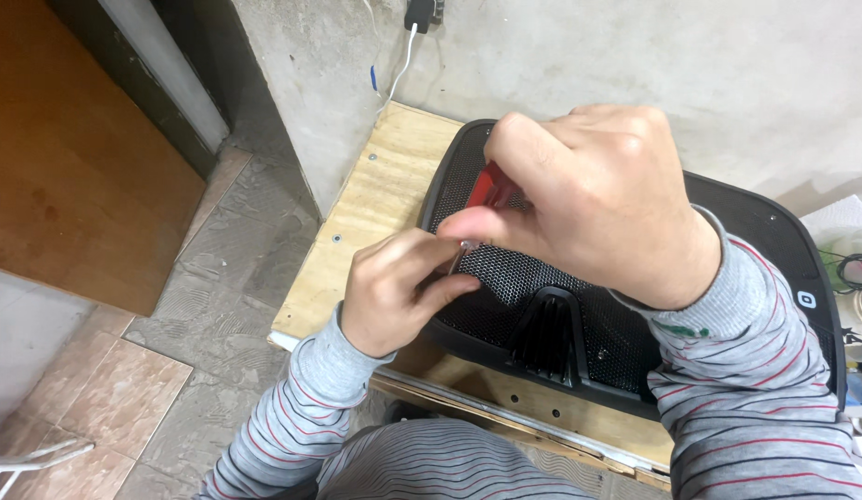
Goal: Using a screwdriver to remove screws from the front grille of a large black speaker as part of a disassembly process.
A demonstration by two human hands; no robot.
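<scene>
A black plastic cover with a mesh grille (542, 287) lies on a small plywood table (384, 185). My right hand (597, 194) grips a screwdriver with a red handle (491, 188), held upright over the grille's left part. My left hand (398, 287) rests at the grille's left rim, its fingertips pinched around the metal shaft near the tip. The tip itself is hidden by my fingers. Both sleeves are grey with thin stripes.
A bare concrete wall (635, 65) rises behind the table, with a white cable (403, 60) hanging from a plug. A wooden door (69, 176) stands at the left above a tiled floor (199, 306). Cables and small items (857, 278) sit at the right edge.
</scene>
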